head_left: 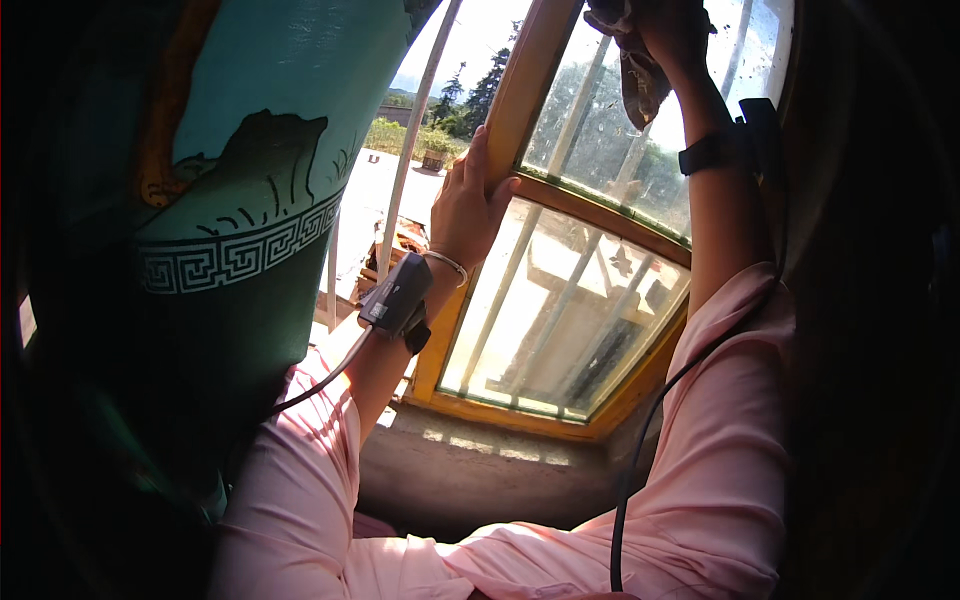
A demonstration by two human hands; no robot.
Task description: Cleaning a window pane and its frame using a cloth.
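Note:
My left hand [465,208] grips the left upright of a wooden window frame [524,85], its thumb on the inner side and fingers along the edge. The sash stands swung open at a slant. My right hand [678,38] is raised at the top, pressing a crumpled dark rag [641,92] to the upper glass pane [572,118]. Part of the rag hangs below the hand. Specks and smudges show on that pane. Below the crossbar sits a lower pane [560,310], with bars visible through it.
A large green painted vase-like vessel [240,220] with a white key-pattern band stands close on the left. Metal bars [408,150] cross the opening. A dark cable [655,410] hangs along my right sleeve. Beneath the window runs a grey sill [480,455].

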